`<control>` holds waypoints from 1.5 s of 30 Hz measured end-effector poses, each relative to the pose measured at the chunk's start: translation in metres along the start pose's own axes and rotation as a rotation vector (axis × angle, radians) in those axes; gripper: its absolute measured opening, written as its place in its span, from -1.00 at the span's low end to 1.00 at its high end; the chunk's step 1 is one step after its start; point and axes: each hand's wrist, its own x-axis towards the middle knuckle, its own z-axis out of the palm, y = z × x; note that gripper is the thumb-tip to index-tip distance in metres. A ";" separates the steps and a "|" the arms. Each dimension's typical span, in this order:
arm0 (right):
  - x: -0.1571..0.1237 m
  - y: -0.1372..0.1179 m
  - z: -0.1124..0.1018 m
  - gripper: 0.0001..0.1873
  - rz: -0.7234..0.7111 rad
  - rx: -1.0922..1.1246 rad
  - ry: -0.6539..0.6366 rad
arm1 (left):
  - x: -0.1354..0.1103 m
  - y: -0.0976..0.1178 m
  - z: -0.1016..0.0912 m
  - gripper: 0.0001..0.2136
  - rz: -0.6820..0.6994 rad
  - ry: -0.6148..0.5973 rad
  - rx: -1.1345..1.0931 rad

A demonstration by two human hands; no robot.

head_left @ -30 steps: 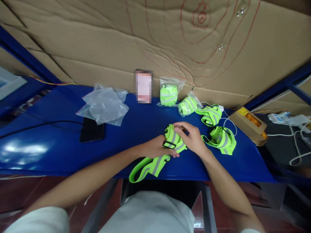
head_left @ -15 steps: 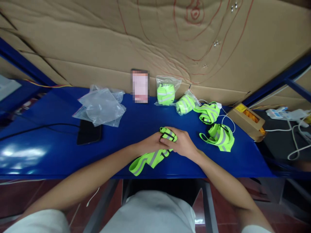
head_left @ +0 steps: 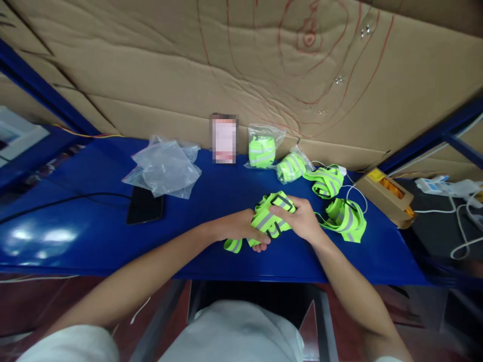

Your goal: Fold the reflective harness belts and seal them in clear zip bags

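Note:
Both my hands hold a neon-green reflective strap (head_left: 264,217) with grey stripes and black buckles, partly rolled into a bundle above the table. My left hand (head_left: 241,227) is closed round its lower left side, thumb across the front. On its right side my right hand (head_left: 303,217) grips it, thumb near the upper buckle. A loose strap end (head_left: 233,245) hangs out below my left wrist. To the right lie a loosely bundled strap (head_left: 346,221) and a second bundle (head_left: 325,182) behind it. Two rolled straps in clear bags, one upright (head_left: 261,151) and one tilted (head_left: 291,167), are at the back.
Clear plastic bags (head_left: 166,168) lie piled at the left, partly over a black phone (head_left: 145,206). Another phone-like device (head_left: 224,141) with a blurred screen leans on the cardboard wall (head_left: 151,65). An open cardboard box (head_left: 387,197) and white cables (head_left: 458,226) are at the right.
The strap bundle has turned and risen in my hands, showing more of its face and buckles. Its loose tail has been drawn in and is shorter. The view has shifted slightly.

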 end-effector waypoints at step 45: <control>0.007 0.040 0.041 -0.32 0.106 0.572 0.135 | 0.018 -0.016 0.001 -0.39 0.585 0.277 -0.382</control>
